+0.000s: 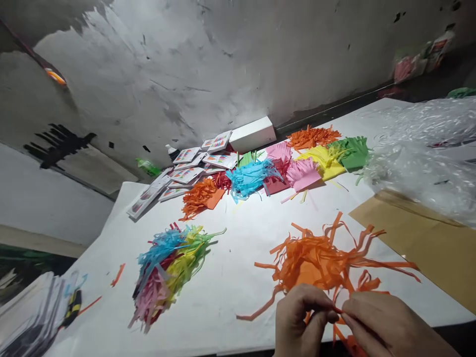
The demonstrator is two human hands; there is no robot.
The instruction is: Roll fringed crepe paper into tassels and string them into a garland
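My left hand and my right hand are close together at the lower right, both closed in a pinch. Between their fingertips runs a thin twisted strip of orange tissue paper. Just beyond them a fringed orange tissue paper bunch lies on the white tabletop, its loose strips spread to both sides. More orange strips hang under my right hand, partly hidden by it. To the left rests a bundle of blue, yellow, green, pink and red fringed tissue.
Fringed paper stacks, including a blue one, line the back beside printed packets and a white box. Clear plastic wrap and a brown paper sheet lie right. A black-and-yellow tool sits at the left edge.
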